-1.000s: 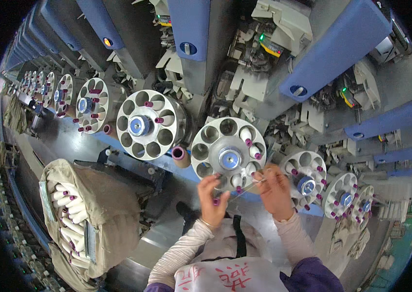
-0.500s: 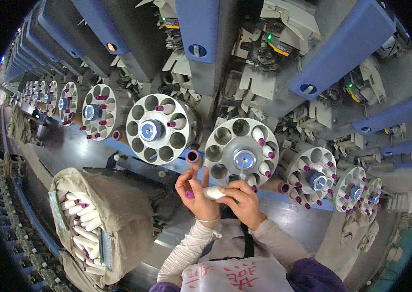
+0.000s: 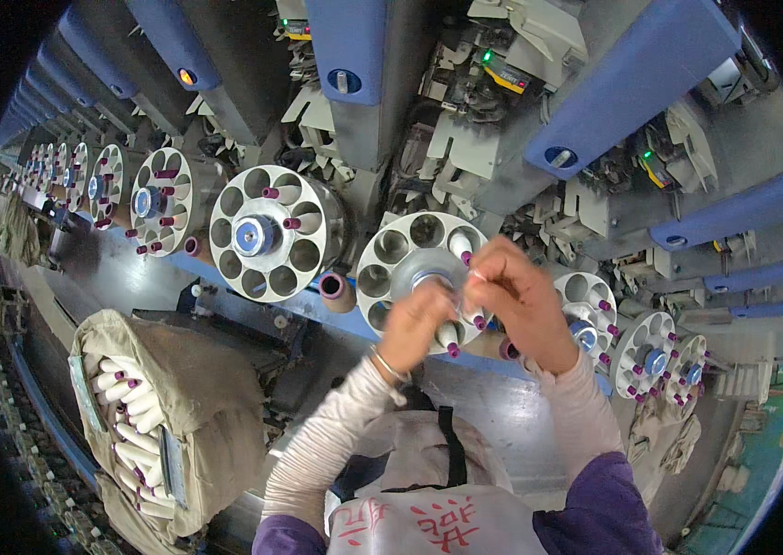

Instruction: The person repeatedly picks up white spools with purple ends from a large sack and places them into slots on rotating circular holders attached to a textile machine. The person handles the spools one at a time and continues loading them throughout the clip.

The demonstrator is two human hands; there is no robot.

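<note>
In the head view, the landmark is a round pale holder (image 3: 414,263) with a ring of openings, standing in front of the person. The left hand (image 3: 417,326) is over the holder's lower middle, partly covering its blue hub, with fingers curled inward; blur hides whether it grips anything. The right hand (image 3: 523,301) is at the holder's right edge, thumb and fingers bent toward each other (something whitish shows at their tips, too blurred to name), so whether it is pinching a thing cannot be told. The two hands nearly meet in front of the holder.

White bobbins with purple tips sit in the holder's openings: one bobbin (image 3: 459,242) at the upper right, another bobbin (image 3: 447,335) low down, and a purple tip (image 3: 479,323) at the lower right, close to the hands. Just left of the holder stands a brownish cone (image 3: 338,291); beyond it is a second round holder (image 3: 236,264), with two purple tips showing. Right of the landmark holder, partly behind the right hand, is a third round holder (image 3: 606,287). Well to its lower left, a canvas bag (image 3: 215,398) stands open, filled with more white bobbins (image 3: 140,416).
</note>
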